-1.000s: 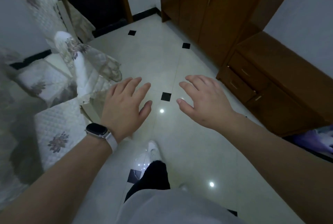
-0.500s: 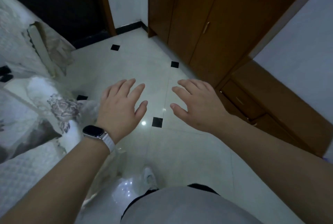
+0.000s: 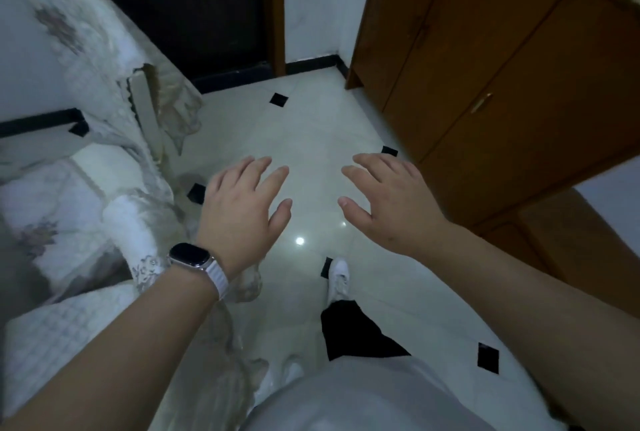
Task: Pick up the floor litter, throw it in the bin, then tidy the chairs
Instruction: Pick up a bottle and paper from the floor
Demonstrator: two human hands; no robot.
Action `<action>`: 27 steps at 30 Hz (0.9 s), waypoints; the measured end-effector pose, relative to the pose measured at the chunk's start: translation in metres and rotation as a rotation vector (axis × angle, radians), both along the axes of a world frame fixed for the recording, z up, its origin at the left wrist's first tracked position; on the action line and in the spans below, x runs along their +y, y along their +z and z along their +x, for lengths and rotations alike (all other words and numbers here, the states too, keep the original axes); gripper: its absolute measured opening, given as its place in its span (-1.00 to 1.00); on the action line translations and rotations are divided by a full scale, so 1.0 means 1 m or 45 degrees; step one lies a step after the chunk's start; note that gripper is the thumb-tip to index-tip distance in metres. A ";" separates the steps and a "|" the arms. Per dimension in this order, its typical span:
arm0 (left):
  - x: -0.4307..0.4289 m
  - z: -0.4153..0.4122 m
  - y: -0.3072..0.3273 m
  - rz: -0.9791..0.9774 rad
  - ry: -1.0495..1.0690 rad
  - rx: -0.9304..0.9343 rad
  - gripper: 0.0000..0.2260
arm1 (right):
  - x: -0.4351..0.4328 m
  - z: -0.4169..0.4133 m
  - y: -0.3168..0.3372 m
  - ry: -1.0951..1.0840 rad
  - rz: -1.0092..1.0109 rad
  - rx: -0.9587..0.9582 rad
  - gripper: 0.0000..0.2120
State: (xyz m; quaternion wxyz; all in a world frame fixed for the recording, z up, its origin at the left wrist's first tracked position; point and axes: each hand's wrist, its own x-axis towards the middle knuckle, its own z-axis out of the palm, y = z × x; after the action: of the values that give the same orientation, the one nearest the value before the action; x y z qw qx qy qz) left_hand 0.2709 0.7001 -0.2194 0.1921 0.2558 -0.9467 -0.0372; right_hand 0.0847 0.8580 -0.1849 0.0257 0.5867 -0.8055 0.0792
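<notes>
My left hand (image 3: 242, 212), with a watch on a white strap at the wrist, is held out in front of me, palm down, fingers straight and spread, holding nothing. My right hand (image 3: 391, 202) hovers beside it, also palm down with relaxed fingers and empty. Both float above the glossy white tiled floor (image 3: 304, 132). No litter and no bin show in the view. Seats draped in white quilted, lace-edged covers (image 3: 69, 208) fill the left side, right beside my left forearm.
A brown wooden wardrobe (image 3: 485, 59) and a lower brown cabinet (image 3: 571, 240) line the right side. A dark doorway (image 3: 166, 7) lies ahead on the left. My white shoe (image 3: 337, 278) and black trouser leg stand on the floor below my hands.
The view has swung forward along the floor toward the doorway and wardrobe. Both hands stay open and empty in front of me. My right foot has stepped forward.
</notes>
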 end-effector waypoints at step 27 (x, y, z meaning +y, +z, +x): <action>-0.313 -0.210 0.002 -0.020 0.401 -0.025 -0.58 | -0.368 -0.254 -0.014 0.288 0.111 -0.138 -0.45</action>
State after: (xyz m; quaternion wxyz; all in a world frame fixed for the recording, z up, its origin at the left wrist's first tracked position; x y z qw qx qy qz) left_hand 0.0611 0.3870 -0.2178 0.1883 0.3998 -0.8970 0.0032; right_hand -0.1696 0.4898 -0.1989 -0.0525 0.6693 -0.7371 0.0781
